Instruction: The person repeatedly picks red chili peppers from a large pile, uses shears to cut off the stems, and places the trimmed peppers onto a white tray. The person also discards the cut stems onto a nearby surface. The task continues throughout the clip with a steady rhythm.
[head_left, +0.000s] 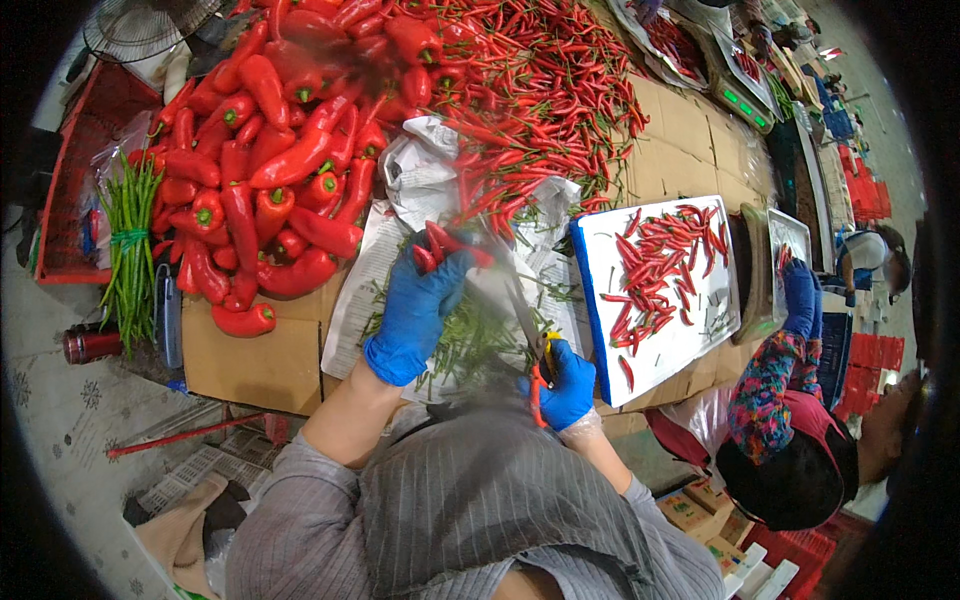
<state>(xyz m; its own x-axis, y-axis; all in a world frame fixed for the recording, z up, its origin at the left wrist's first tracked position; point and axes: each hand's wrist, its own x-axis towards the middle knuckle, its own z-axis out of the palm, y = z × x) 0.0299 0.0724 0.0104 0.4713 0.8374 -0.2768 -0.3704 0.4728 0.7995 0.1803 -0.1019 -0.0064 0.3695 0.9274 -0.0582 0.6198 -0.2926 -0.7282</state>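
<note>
My left hand (421, 309), in a blue glove, is closed around a few red chilies (442, 244) above newspaper sheets (358, 315). In my right hand (568, 384), also blue-gloved, are scissors (536, 330) with orange and yellow handles. Their blades point up and away, toward the chili pile. Cut green stems (476, 337) are scattered on the newspaper below, partly blurred by a smudge in the view. To the right, a white tray (701, 330) with a blue side holds trimmed red chilies (652, 274) and some stem bits.
Large red peppers (255, 172) are heaped at the left, thin red chilies (547, 82) at the back. Tied green beans or chilies (133, 247) stand by a red crate (67, 202). A co-worker (787, 442) sits at right beside scales (757, 262). Cardboard (255, 367) covers the table.
</note>
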